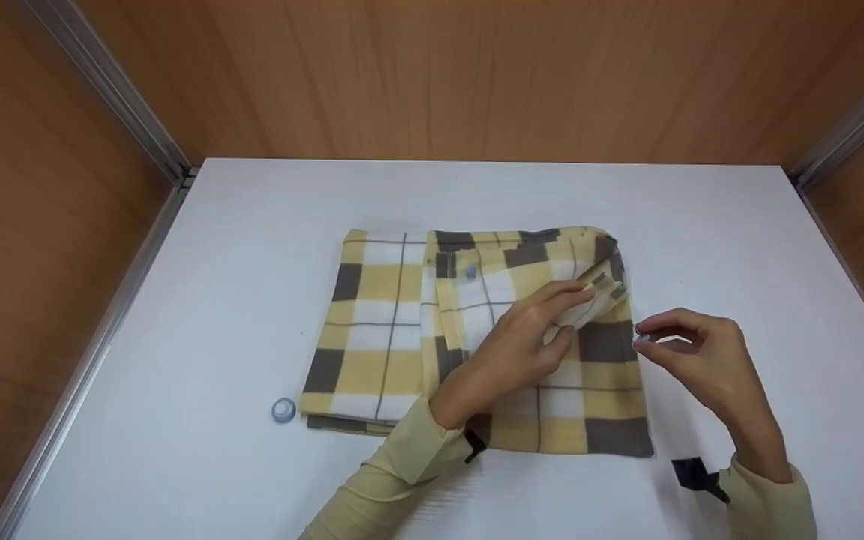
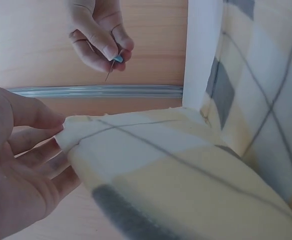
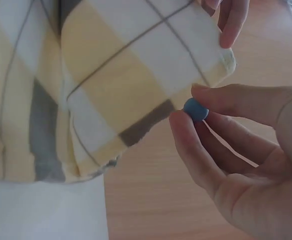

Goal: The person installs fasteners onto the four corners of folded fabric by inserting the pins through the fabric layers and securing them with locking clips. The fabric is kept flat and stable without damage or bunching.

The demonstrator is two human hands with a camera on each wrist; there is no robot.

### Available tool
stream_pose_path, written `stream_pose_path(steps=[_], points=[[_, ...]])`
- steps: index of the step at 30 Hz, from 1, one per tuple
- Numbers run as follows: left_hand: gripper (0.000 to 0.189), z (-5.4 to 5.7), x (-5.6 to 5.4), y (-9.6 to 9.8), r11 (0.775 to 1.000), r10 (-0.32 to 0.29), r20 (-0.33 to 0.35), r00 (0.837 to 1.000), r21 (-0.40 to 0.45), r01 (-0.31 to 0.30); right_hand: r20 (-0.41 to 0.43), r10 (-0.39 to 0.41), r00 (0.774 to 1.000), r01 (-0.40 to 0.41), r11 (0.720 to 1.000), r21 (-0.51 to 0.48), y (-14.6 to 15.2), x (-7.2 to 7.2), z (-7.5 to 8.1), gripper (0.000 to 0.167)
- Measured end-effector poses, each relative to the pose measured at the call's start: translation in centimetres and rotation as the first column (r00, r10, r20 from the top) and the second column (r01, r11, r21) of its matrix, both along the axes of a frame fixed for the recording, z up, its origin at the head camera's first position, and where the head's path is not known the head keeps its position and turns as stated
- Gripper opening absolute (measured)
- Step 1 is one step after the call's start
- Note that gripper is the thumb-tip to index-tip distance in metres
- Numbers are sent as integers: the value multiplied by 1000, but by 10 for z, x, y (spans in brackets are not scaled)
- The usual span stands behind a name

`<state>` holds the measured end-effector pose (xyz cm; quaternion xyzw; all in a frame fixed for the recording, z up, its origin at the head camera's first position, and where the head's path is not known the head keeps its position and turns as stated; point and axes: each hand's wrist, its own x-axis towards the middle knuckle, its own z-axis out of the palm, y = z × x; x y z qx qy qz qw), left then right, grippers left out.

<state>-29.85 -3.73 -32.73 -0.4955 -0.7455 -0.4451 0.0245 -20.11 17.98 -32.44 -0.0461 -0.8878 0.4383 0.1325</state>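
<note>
A folded plaid cloth (image 1: pixel 372 315) in yellow, white and dark grey lies on the white table. My left hand (image 1: pixel 514 341) reaches over it and pinches a raised corner of the fabric (image 2: pixel 135 150) between thumb and fingers. To the right of the cloth, my right hand (image 1: pixel 702 356) holds a pin (image 2: pixel 118 58) by its blue head, between thumb and index finger. Its thin shaft points downward in the left wrist view. In the right wrist view the blue head (image 3: pixel 196 109) is close to the lifted edge. Another small blue head (image 1: pixel 471 271) shows on the folded fabric.
A small round grey-blue object (image 1: pixel 283 409) lies on the table (image 1: pixel 199 300) by the cloth's lower left corner. Wood-grain panels (image 1: pixel 477 82) with metal rails stand around the back and sides.
</note>
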Motion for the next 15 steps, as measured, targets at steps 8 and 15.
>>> stream_pose_path(steps=[8,15], points=[[43,2,2,-5,1000,4,-28,1000,24,-3,-79,35,996,-41,997,-71,-16,-15,5,15],[42,0,3,-5,998,-21,-73,997,51,25,-127,52,991,-70,987,-143,-25,-24,5,15]])
